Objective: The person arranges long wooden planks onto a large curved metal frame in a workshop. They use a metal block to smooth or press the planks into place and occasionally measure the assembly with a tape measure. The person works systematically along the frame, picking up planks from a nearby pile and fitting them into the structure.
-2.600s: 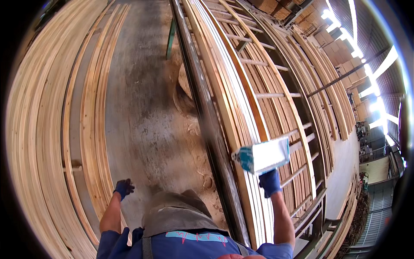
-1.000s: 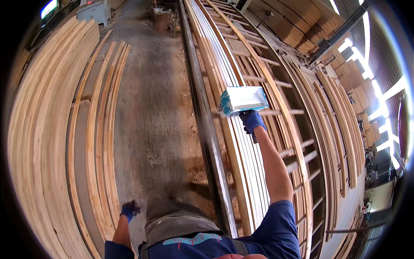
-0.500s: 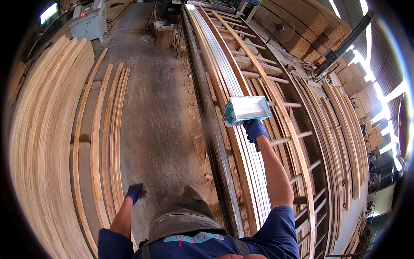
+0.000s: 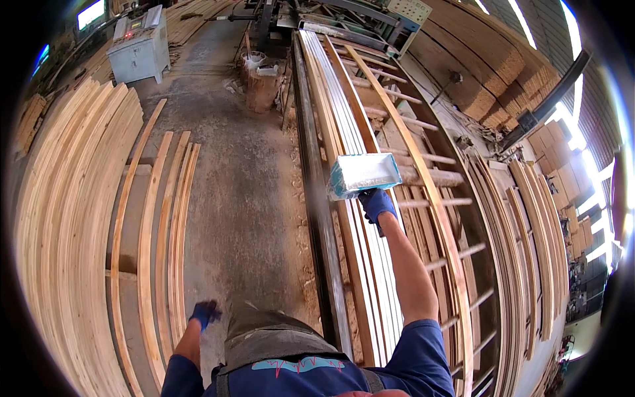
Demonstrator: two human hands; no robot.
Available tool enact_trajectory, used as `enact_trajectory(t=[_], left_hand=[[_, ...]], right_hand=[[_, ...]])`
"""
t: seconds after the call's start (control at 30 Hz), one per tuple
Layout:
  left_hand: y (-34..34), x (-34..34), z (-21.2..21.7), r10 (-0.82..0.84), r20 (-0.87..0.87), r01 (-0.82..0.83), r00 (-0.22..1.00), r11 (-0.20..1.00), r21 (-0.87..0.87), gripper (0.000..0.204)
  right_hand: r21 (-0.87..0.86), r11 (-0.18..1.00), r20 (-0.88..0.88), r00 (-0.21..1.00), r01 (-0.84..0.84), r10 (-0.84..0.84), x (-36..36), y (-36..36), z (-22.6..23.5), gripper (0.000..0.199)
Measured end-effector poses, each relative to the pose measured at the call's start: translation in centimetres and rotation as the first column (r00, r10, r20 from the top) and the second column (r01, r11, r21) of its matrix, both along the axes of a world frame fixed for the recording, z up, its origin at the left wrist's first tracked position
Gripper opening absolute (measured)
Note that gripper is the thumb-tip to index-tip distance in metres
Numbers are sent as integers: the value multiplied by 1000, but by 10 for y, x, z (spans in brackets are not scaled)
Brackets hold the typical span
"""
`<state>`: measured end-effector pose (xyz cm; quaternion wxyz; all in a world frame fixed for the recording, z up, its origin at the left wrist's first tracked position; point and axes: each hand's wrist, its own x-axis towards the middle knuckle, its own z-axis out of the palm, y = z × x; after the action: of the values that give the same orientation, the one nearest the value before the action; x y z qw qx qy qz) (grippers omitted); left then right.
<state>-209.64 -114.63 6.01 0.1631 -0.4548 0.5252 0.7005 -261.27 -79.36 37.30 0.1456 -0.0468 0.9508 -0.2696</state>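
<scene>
My right hand (image 4: pixel 377 206), in a blue and dark glove, is closed around the near side of an open-topped blue glue box (image 4: pixel 366 173), whose inside is white. The arm reaches forward and holds the box over a row of long, narrow wooden strips (image 4: pixel 380 281) with white upper faces. Whether the box's underside touches the strips is hidden. My left hand (image 4: pixel 206 312), gloved in the same colours, hangs low at my left side, its fingers loosely apart and holding nothing. Nearest to it are several long thin boards (image 4: pixel 178 245) lying on the left.
A tall stack of planks (image 4: pixel 73 218) fills the far left. The metal rail (image 4: pixel 324 245) borders the strips, and rollers (image 4: pixel 433 178) run right of them. Ahead stand a wood stump (image 4: pixel 263 89), a grey control cabinet (image 4: pixel 139 49) and a machine (image 4: pixel 344 30). More timber (image 4: pixel 476 66) is piled at right.
The surroundings have shifted downward in view, with the stump and cabinet lower. The glue box has moved slightly left in the picture, still in my right hand. My left hand sits a little lower.
</scene>
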Motion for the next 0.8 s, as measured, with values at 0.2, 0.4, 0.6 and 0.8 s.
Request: enact_trajectory(t=[0.2, 0.4, 0.6, 0.8], left_hand=[[-86, -26, -37, 23, 430, -105, 903, 980, 169, 39], [-233, -242, -66, 245, 188, -272, 951, 953, 131, 33], [-328, -573, 48, 96, -236, -101, 967, 995, -9, 31], [-399, -745, 47, -304, -355, 209, 884, 937, -281, 28]], right_hand=[[-50, 999, -51, 999, -7, 5, -160, -90, -5, 32], [89, 994, -232, 970, -56, 75, -309, -188, -15, 38], [51, 997, -91, 994, -60, 65, -451, -288, -8, 38], [-60, 998, -74, 997, -37, 32, -618, -390, -7, 32]])
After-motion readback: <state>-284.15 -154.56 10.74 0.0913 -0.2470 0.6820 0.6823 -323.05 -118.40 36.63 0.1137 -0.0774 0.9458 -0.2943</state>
